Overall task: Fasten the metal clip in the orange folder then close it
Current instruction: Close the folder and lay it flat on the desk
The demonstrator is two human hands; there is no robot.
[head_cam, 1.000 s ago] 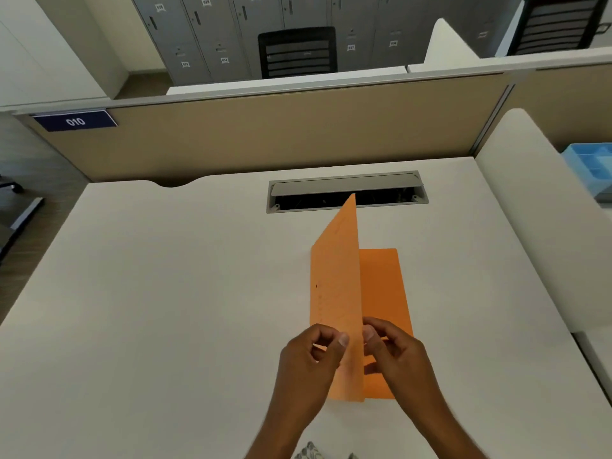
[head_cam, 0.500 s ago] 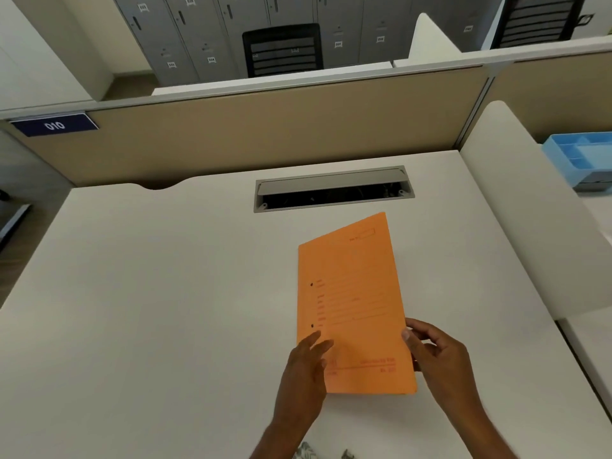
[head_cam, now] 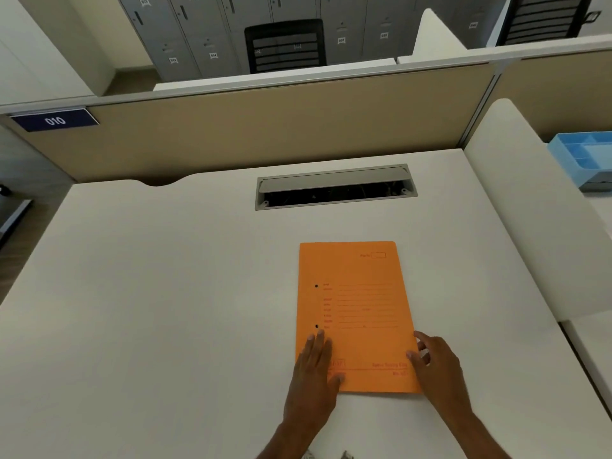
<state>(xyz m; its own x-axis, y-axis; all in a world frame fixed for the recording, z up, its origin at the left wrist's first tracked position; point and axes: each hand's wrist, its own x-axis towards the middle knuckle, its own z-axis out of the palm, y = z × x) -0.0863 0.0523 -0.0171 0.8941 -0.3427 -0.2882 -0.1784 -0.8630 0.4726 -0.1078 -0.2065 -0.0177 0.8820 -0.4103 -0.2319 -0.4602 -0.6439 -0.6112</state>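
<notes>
- orange folder point(head_cam: 356, 313) is laid shut, flat on the desk point(head_cam: 165, 293).
- left hand point(head_cam: 313, 372) is pressed flat, fingers spread, on its near left corner.
- right hand point(head_cam: 437, 366) is rested open at its right edge; nothing is gripped.
- cover print is too blurred to be read; "010" is read on the partition sign point(head_cam: 54, 120).

A second ago I had the front cover of the flat orange card folder point(head_cam: 356, 313) standing on edge, pinched between both sets of fingertips, with the inside back panel showing. Half a second ago that cover was coming down, its far corner raised towards the grey cable slot point(head_cam: 336, 187) in the white desk point(head_cam: 165, 293). Now it lies closed and flat, printed face up, squared below that slot. My left hand point(head_cam: 314, 376) has gone from pinching to lying flat, fingers spread, on the folder's near-left corner. My right hand point(head_cam: 433, 366) has shifted off the cover to the folder's right edge, fingers loosely curled against it.
</notes>
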